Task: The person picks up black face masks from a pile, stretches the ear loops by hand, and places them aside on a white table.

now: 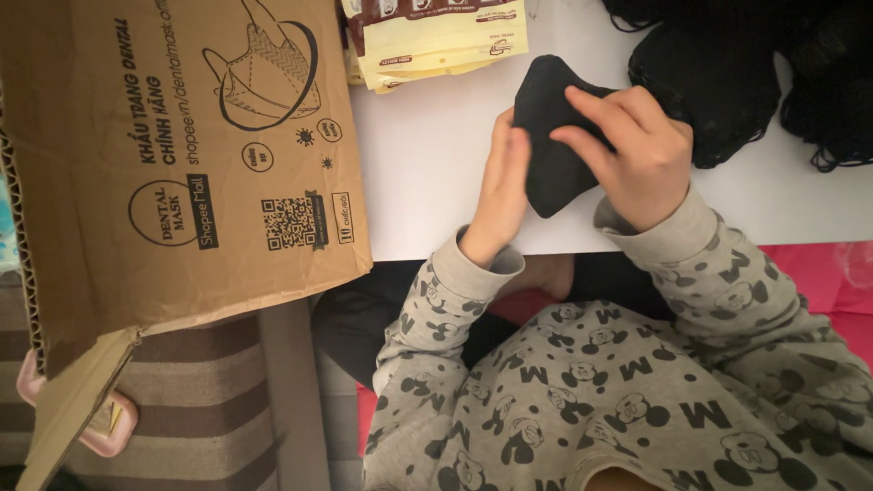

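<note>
Squaring the flat black fabric mask stack [550,145] above the white tabletop [427,182], I keep my left hand [502,186] flat-fingered along its edge and my right hand [627,150] pinching its top, pressing evenly so no layer slips.

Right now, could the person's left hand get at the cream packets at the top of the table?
Probably yes. The left hand only steadies the black mask, and bare white table lies between it and the cream packets.
</note>
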